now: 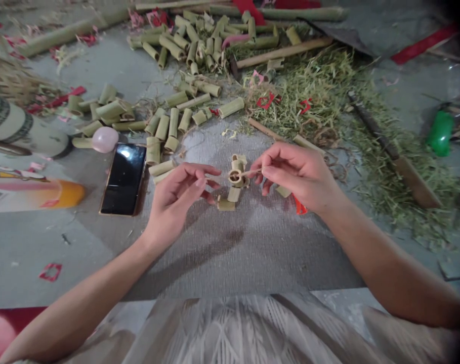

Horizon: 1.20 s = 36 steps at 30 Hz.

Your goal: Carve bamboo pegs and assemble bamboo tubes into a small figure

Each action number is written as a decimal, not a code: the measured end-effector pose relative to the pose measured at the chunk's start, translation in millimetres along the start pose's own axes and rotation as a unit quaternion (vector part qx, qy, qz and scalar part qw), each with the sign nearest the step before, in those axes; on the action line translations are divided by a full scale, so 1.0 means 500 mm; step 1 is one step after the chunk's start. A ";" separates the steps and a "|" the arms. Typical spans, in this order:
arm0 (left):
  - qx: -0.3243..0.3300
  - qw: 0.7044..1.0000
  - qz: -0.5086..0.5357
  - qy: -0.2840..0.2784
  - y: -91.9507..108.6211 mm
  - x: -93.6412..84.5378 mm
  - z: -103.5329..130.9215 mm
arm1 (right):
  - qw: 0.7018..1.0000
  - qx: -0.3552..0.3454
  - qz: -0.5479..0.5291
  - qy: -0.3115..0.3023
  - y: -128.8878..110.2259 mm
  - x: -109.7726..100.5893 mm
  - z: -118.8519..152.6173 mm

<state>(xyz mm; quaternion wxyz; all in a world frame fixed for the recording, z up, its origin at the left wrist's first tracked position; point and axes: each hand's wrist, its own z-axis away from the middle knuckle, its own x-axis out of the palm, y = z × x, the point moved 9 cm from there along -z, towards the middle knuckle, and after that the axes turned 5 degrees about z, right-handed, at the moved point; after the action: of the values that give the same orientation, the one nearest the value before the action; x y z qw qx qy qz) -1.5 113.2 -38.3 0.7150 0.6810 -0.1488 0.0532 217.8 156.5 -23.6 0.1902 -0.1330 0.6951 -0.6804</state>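
Note:
Several short bamboo pieces (235, 176) lie joined or close together on the grey mat; one shows its round open end upward. My right hand (294, 174) is on their right, thumb and forefinger pinching a thin tan string (253, 173) that runs to the round opening. On the left side, my left hand (182, 189) is closed in a pinch, with a faint strand at its fingertips that looks like the same string. A lower bamboo piece (226, 205) lies between the hands. Part of another piece (283, 191) shows below my right hand.
Cut bamboo tubes (172, 121) are scattered beyond my hands, with a bigger pile (199, 43) behind. A phone (123, 179) and a pale balloon (105, 139) lie left. Green shavings (309, 86) and a long wooden-handled blade (396, 156) lie right. An orange-ended bottle (68, 194) lies far left.

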 end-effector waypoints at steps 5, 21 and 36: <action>-0.038 0.997 0.067 -0.004 -0.016 0.002 0.001 | 0.992 0.018 -0.120 0.013 0.011 0.015 0.000; -0.128 0.990 0.057 -0.020 -0.068 -0.011 0.004 | 0.995 0.077 -0.033 0.045 0.020 -0.004 0.012; -0.139 0.983 0.117 -0.027 -0.055 -0.003 0.002 | 0.990 0.099 -0.086 0.048 0.040 0.012 0.026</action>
<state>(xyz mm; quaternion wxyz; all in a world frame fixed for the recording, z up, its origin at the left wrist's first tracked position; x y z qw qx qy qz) 4.9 110.7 -65.2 0.7869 0.5544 -0.2530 0.0966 219.7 142.8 -43.9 0.1095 -0.1396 0.6184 -0.7655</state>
